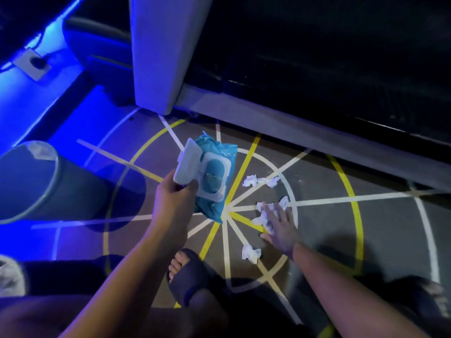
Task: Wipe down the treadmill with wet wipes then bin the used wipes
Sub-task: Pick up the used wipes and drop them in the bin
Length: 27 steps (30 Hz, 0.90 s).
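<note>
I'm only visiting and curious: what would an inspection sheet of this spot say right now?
Surface: floor marked with yellow and white tape lines.
Job's things: wipe pack, lid open; bin at the left; treadmill along the top.
Clutter: crumpled wipes lie on the floor in three clumps.
Hands: left hand grips the wipe pack; right hand, fingers straight, rests on the middle clump.
Cables: nothing seen.
Surroundings: blue light at the left; slipper on a foot.
</note>
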Available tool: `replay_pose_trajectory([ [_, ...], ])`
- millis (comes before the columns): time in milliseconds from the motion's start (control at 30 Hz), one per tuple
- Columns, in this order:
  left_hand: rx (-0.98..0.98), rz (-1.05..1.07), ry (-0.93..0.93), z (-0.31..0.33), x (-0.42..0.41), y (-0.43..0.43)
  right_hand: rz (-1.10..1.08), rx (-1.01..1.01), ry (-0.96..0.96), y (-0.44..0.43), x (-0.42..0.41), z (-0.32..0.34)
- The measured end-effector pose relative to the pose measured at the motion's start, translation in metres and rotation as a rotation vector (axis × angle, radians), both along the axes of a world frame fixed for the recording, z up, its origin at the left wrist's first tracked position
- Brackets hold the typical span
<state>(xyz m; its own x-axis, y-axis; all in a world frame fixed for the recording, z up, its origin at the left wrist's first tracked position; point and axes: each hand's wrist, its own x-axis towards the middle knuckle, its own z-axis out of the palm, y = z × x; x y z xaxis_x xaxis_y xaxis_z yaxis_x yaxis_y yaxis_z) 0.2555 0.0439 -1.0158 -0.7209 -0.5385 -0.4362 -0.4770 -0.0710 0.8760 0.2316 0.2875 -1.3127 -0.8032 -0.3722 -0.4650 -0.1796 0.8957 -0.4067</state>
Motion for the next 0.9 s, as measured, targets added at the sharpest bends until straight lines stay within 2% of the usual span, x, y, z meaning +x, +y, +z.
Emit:
replay_pose_trajectory([
  [133, 0.009, -0.003, 0.025, 0.002, 0.012, -0.003, 0.086, 0.024, 0.08, -0.006, 0.006, 0.018],
  [267, 0.043, 0.033, -0.013, 0.0, 0.024, -0.002, 0.109, 0.067, 0.05, -0.014, -0.008, 0.033],
  [400, 0.025, 0.044, -0.06, -0.004, 0.031, -0.002, 0.41, 0.216, 0.006, -0.009, -0.022, 0.011],
  [467, 0.011, 0.042, -0.058, -0.003, 0.031, -0.004, 0.348, 0.162, -0.062, -0.01, -0.021, -0.002],
  [567, 0.003, 0.033, -0.053, -0.001, 0.028, -0.006, 0.438, 0.177, -0.022, -0.025, -0.009, 0.027],
  [700, 0.0, 0.022, -0.032, 0.0, 0.023, -0.006, 0.297, 0.023, -0.038, -0.033, 0.017, 0.048],
  [767, 0.009, 0.014, -0.022, 0.0, 0.023, -0.007, 0.351, -0.016, -0.082, -0.035, 0.029, 0.045],
  [900, -0.01, 0.015, -0.027, -0.006, 0.023, -0.007, 0.459, 0.08, -0.065, -0.044, 0.045, 0.037],
])
